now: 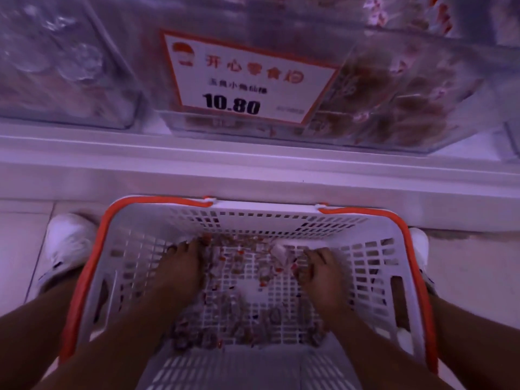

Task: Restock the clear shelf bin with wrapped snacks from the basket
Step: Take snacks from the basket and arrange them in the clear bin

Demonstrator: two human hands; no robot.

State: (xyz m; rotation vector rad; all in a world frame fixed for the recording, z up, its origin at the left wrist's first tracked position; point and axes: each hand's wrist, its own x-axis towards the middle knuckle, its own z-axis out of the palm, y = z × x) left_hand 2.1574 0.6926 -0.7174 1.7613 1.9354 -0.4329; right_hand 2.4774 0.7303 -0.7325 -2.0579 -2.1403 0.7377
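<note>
- Step in hand, as judged from the scene: gathering a load of small wrapped snacks [247,327] from the white slotted plastic basket with orange rim and handles [394,266], for transfer to the clear plastic shelf bin [394,102].
- The basket sits on the floor, against the base of the white shelf ledge [253,153]. The bin stands on that ledge, above the basket's far wall and to its right, with a white price card with orange border [247,77] on its front.
- The snacks lie in a thin, scattered layer across the basket floor, thickest toward the near wall.
- The left hand [180,266] rests palm down on the snacks near the far wall, fingers bent into the pile. Whether it has closed on any, I cannot tell.
- The right hand [318,268] has its fingers curled around a few wrapped pieces at the far right of the basket floor.
- Recommended method: sweep both hands inward toward the basket centre so loose pieces bunch between the palms, then cup and lift together.
- Keep fingertips flat to the grid; the slots may catch wrapper ends.
- Lift only what the cupped hands can contain; the wrappers look slippery, and strays would drop back or fall to the floor.
</note>
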